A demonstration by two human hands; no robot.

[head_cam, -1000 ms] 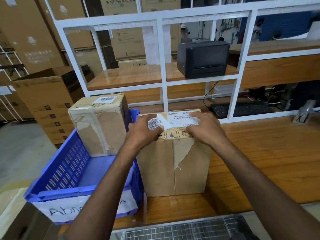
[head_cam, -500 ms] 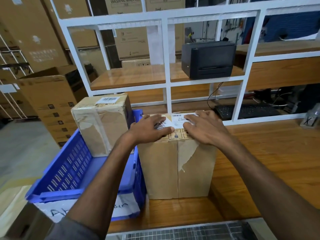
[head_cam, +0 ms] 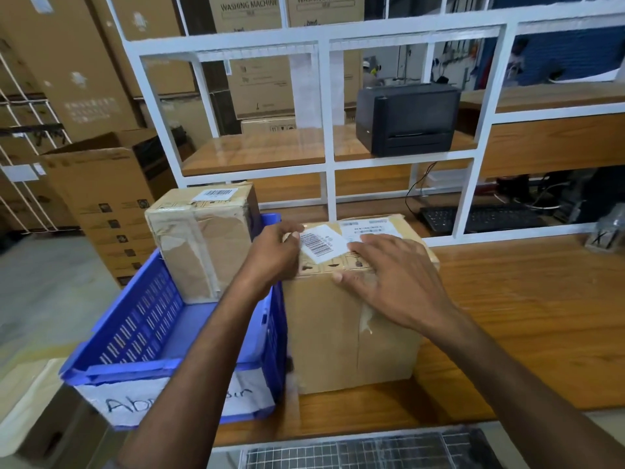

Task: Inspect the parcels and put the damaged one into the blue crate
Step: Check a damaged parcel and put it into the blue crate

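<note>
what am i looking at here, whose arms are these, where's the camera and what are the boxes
There is no machine here: these are a person's two bare arms, seen from one camera worn on the head, looking forward and down. A tall cardboard parcel stands on a wooden bench. The left hand curls round its top left edge, beside a white barcode label; the right hand lies flat on its top. Its front shows a torn patch. To its left sits a blue crate with a second parcel standing inside. Behind a white frame are a black printer and a keyboard.
</note>
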